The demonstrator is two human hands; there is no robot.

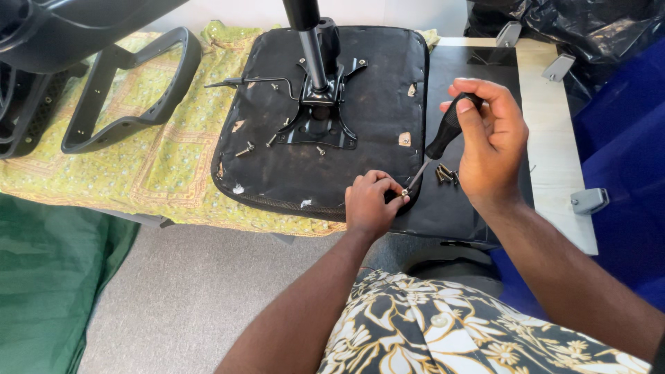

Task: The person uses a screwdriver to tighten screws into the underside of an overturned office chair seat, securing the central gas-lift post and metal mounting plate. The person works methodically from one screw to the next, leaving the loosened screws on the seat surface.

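An upturned black chair seat lies on the table, with a metal mounting plate and gas cylinder standing up from its middle. My right hand grips a black-handled screwdriver, its tip angled down to the seat's near right corner. My left hand pinches a small screw at that tip, resting on the seat's front edge. A few loose screws lie on the black panel just right of the tip.
More screws lie scattered on the seat. A black armrest loop and another chair part rest on the green patterned cloth at left. Grey brackets sit on the table's right side. Black plastic bags are behind.
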